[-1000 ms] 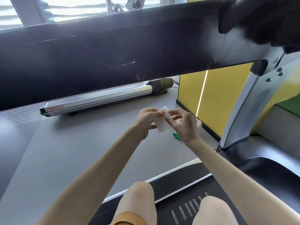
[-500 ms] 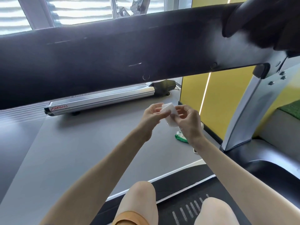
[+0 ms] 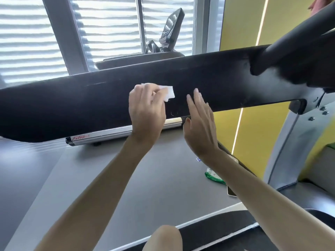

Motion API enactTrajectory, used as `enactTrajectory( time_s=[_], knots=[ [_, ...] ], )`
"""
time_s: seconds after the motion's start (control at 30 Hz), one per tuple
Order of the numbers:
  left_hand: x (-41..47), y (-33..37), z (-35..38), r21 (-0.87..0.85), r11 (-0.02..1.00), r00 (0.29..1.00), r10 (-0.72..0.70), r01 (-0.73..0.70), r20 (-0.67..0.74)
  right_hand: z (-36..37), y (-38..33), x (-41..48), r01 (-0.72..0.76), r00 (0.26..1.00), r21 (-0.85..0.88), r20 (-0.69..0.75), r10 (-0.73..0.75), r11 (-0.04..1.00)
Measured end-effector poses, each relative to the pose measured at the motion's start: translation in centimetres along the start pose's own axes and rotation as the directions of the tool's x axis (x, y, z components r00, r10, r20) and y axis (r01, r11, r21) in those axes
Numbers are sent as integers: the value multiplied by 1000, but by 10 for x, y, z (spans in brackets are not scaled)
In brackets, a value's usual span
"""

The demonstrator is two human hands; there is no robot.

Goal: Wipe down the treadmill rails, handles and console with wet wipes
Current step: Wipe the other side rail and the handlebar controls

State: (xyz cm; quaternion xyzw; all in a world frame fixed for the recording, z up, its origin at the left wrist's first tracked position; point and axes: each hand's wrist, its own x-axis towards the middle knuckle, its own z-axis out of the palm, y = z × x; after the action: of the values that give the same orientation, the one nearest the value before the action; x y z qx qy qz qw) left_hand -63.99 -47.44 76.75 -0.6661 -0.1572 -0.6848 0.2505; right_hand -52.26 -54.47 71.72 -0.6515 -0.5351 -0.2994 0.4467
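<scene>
While left hand (image 3: 146, 109) grips wet wipe (image 3: 169, 92) against black crossbar (image 3: 72, 105), right hand (image 3: 201, 124) hovers beside (open, fingers straight).

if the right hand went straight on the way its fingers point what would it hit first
Most likely the black rail: the right hand is open, fingers aimed up at its face, just right of the wet wipe that the left hand holds. The gap is unclear.

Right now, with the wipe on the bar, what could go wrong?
The left hand covers only part of the wipe, which could bunch or slip on the bar. What looks like a phone and the pack lie on the floor beside the deck; stepping off could hit them.
</scene>
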Motion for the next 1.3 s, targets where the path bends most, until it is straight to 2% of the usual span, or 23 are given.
enactTrajectory(
  time_s=[0.07,0.17,0.23,0.3,0.37,0.43,0.53,0.6,0.63,0.67,0.73,0.77,0.83,0.9,0.97,1.0,1.07,1.1,1.13,1.23,1.27,1.3],
  knots=[
    [-11,-10,5,54,988,982,134,-143,136,5,-5,0,-30,999,-16,-11,30,999],
    [-40,-38,-3,5,911,877,395,-412,274,13,-8,-4,-41,998,-2,-40,41,999],
    [-49,-57,-16,-25,863,813,485,-505,321,15,-8,-5,-37,997,19,-62,38,999],
    [-43,-61,-18,28,869,832,463,-494,306,16,-10,-4,-39,997,33,-72,41,999],
    [-27,-47,-6,48,923,898,358,-382,257,17,-12,-2,-53,995,67,-77,58,996],
    [-21,-28,10,-55,942,902,334,-332,273,16,-15,0,-76,994,163,-68,88,984],
    [-39,-27,16,-207,850,760,526,-484,383,11,-10,2,-70,995,257,-46,84,964],
    [-46,-40,5,-200,798,701,597,-569,391,8,-4,2,-57,998,268,-23,66,962],
    [-46,-47,3,-151,792,710,601,-592,368,7,-2,3,-56,998,271,-13,62,961],
    [-43,-49,1,-80,810,748,570,-581,340,7,0,3,-59,998,277,-6,63,959],
    [-30,-43,9,41,892,863,423,-450,277,8,2,4,-69,997,282,-6,73,957],
    [-27,-35,16,50,919,895,368,-391,253,8,2,4,-71,997,279,-9,77,958],
    [-32,-19,30,-19,921,885,380,-389,268,10,2,3,-65,997,266,-20,73,962],
    [-44,-16,30,-124,876,820,480,-466,310,9,1,3,-64,997,265,-18,71,962],
    [-44,-27,19,-117,855,793,514,-506,326,8,0,3,-74,997,268,0,77,961],
    [-39,-33,14,-63,875,824,474,-480,309,7,-1,3,-78,997,266,6,79,961],
    [-27,-37,10,-1,951,921,301,-310,246,7,-3,3,-80,997,256,9,81,963],
    [-23,-32,9,-3,973,943,224,-231,248,7,-3,2,-76,997,252,1,78,965],
    [-24,-25,11,-4,975,939,215,-222,270,8,-4,2,-73,997,253,-9,78,965],
    [-38,-11,15,-87,911,824,402,-402,399,8,-6,2,-77,995,267,-34,89,961],
    [-34,-14,13,-76,902,816,419,-425,398,7,-7,2,-80,995,265,-36,93,961],
    [-30,-18,12,-17,914,843,380,-404,381,6,-7,3,-79,995,259,-37,91,963]
  ],
)
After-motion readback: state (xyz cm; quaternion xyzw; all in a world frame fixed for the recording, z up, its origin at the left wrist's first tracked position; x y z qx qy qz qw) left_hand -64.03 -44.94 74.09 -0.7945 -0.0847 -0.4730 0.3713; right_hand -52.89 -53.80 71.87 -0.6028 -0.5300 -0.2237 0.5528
